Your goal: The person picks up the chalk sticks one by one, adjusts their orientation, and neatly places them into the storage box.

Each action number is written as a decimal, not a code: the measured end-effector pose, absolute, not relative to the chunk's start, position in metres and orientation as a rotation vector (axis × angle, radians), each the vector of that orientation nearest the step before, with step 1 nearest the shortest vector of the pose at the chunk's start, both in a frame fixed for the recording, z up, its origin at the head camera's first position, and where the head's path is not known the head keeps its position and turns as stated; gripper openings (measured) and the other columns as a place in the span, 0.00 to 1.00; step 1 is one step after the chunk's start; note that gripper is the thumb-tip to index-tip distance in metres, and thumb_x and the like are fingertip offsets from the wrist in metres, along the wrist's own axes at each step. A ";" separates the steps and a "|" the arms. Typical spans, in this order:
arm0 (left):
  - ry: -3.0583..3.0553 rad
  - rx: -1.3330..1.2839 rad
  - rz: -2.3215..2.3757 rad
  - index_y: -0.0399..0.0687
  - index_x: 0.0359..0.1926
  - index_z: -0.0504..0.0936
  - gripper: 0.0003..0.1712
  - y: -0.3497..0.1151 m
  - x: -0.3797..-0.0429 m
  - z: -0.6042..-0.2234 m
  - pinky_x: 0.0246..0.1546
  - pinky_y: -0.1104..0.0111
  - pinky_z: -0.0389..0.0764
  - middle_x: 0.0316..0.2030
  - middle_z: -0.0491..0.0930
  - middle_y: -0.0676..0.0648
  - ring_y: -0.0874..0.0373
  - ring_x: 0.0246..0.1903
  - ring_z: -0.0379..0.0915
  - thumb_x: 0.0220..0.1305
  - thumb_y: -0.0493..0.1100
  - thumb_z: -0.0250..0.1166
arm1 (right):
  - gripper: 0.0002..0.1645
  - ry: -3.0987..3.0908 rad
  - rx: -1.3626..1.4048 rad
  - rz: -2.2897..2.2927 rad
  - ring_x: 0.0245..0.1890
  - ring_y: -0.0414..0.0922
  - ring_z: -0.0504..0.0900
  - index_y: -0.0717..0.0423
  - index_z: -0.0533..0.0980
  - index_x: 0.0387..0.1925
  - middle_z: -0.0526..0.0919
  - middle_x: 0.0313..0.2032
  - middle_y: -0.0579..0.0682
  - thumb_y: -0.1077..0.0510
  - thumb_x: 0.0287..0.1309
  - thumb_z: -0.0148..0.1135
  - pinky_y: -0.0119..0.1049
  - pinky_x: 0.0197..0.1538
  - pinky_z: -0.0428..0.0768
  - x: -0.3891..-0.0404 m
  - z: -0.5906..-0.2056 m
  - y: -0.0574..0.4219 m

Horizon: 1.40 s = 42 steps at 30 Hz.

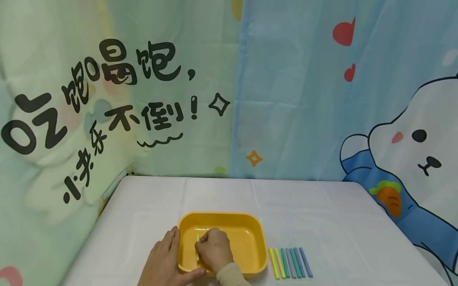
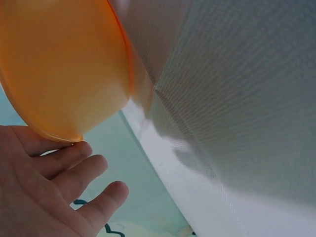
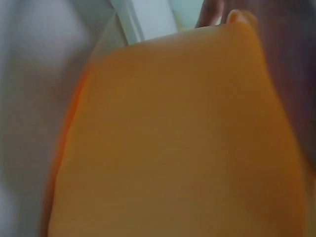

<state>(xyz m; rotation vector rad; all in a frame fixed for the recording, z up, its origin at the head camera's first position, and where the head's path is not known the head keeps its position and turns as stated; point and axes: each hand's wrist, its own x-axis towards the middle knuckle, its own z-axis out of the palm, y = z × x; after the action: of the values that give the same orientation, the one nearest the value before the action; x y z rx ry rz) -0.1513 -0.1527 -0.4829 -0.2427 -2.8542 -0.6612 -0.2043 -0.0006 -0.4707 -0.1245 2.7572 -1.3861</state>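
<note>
A yellow tray [image 1: 250, 262] with rounded corners stands on the white-covered table. My left hand [image 1: 165, 254] lies along its left side, fingers straight against the rim and thumb along the near edge. In the left wrist view, that hand [image 2: 64, 182] has its fingers extended, touching the rim of the tray [image 2: 74, 59]. Inside the tray, toward its left, my right hand [image 1: 216, 248] has curled fingers and pinches a thin yellow-green stick [image 1: 197, 257]. The stick points away from me, close over the tray floor. The right wrist view shows mostly the tray's outer wall [image 3: 173, 133].
Right of the tray, several thin sticks [image 1: 290, 263] lie side by side on the white tablecloth [image 1: 340, 222], in yellow, green, purple and blue. Behind the table hangs a printed curtain [image 1: 286, 91]; the table's left edge runs beside it.
</note>
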 end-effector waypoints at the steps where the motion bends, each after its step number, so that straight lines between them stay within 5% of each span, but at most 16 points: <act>1: -2.853 -0.245 -0.663 0.24 0.70 0.65 0.72 -0.153 -0.151 -0.483 0.60 0.49 0.74 0.68 0.67 0.31 0.41 0.62 0.70 0.48 0.84 0.62 | 0.18 2.761 -0.120 -1.380 0.14 0.39 0.71 0.54 0.73 0.11 0.73 0.12 0.43 0.68 0.49 0.68 0.29 0.17 0.70 -0.204 -0.472 -0.001; 7: -2.848 -0.234 -0.688 0.25 0.70 0.65 0.73 -0.152 -0.149 -0.485 0.62 0.46 0.72 0.69 0.67 0.32 0.41 0.66 0.67 0.47 0.85 0.61 | 0.31 2.793 -0.138 -1.389 0.06 0.33 0.54 0.46 0.56 0.04 0.55 0.04 0.37 0.72 0.43 0.63 0.24 0.11 0.52 -0.206 -0.477 -0.006; 21: -2.835 -0.216 -0.678 0.26 0.70 0.66 0.72 -0.152 -0.149 -0.486 0.60 0.48 0.73 0.69 0.67 0.33 0.42 0.64 0.69 0.47 0.85 0.62 | 0.28 2.817 -0.120 -1.351 0.08 0.35 0.55 0.47 0.59 0.06 0.56 0.05 0.37 0.67 0.43 0.68 0.26 0.12 0.52 -0.204 -0.475 -0.005; 26: -2.846 -0.212 -0.642 0.27 0.71 0.66 0.72 -0.152 -0.150 -0.486 0.59 0.49 0.73 0.69 0.68 0.34 0.42 0.64 0.70 0.46 0.86 0.61 | 0.17 2.812 -0.131 -1.319 0.16 0.39 0.70 0.55 0.73 0.12 0.74 0.13 0.44 0.64 0.45 0.73 0.30 0.17 0.69 -0.204 -0.469 -0.001; 30: -2.856 -0.201 -0.639 0.27 0.71 0.66 0.72 -0.152 -0.151 -0.485 0.60 0.49 0.73 0.69 0.68 0.34 0.42 0.63 0.70 0.46 0.85 0.63 | 0.10 2.788 -0.146 -1.302 0.29 0.47 0.82 0.62 0.84 0.27 0.86 0.29 0.54 0.60 0.47 0.77 0.41 0.33 0.86 -0.204 -0.461 0.004; 42: -2.849 -0.189 -0.658 0.28 0.72 0.65 0.70 -0.150 -0.150 -0.486 0.60 0.50 0.73 0.70 0.67 0.34 0.43 0.62 0.71 0.48 0.82 0.64 | 0.15 2.741 -0.204 -1.358 0.25 0.41 0.79 0.65 0.84 0.37 0.84 0.27 0.46 0.57 0.51 0.75 0.38 0.31 0.83 -0.197 -0.437 0.036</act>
<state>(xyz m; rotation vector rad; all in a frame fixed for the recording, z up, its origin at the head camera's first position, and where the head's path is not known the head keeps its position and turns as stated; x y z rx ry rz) -0.1496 -0.1496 -0.4855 -0.1889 -2.8487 -0.6582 -0.1968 0.0356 -0.4373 -0.2039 2.7408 -1.3584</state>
